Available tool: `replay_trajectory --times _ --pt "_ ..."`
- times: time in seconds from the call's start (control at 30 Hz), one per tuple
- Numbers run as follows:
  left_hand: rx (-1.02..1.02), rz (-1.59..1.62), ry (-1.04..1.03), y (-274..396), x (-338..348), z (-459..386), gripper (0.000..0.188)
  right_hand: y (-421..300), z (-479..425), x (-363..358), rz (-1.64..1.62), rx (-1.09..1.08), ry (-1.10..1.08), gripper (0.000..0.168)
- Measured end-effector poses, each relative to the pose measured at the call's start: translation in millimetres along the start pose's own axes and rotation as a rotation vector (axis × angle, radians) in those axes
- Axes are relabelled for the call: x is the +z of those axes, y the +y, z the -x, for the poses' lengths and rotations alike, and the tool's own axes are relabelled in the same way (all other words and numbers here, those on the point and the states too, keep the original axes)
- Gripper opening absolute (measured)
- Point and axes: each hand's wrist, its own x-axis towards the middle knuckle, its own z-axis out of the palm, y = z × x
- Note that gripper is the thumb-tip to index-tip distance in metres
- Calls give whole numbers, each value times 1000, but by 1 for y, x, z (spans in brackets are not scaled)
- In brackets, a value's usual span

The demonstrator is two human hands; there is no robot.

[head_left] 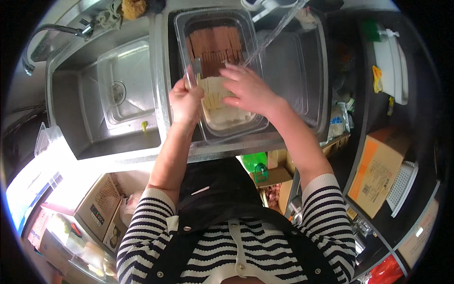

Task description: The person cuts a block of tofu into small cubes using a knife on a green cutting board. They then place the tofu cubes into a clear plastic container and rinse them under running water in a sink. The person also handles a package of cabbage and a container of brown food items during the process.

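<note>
A clear plastic tub [264, 122] rests over the right-hand sink basin. In it lie reddish-brown sliced strips [214, 42] towards the far end and pale sliced strips [227, 117] towards the near end. My left hand [186, 97] closes around the tub's left rim, and a short flat grey piece stands up just beyond its fingers. My right hand [248, 87] is over the middle of the tub with its fingers spread, close to the strips; nothing shows in its grip. A clear stream of water [275, 37] runs down from the top right to beside the right fingertips.
Another clear tub [124, 120] sits in the left basin near the drain, below a curved metal faucet [53, 28]. A metal divider [161, 81] separates the basins. White boards [390, 67] and a cardboard box [377, 170] are to the right. A cloth [110, 16] lies on the back ledge.
</note>
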Motion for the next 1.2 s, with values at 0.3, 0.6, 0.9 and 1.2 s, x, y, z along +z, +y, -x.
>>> replay_trajectory --times 0.3,0.6,0.9,1.2 --pt "18 134 82 27 -7 29 18 152 -56 -30 -1315 688 635 37" --pt "52 233 265 56 -27 79 44 180 -119 -40 -2114 902 586 39" --pt "236 286 569 87 -35 121 47 178 -101 -77 -2534 543 709 47" --pt "396 328 566 114 -143 151 30 201 -98 -84 -2433 569 763 47"
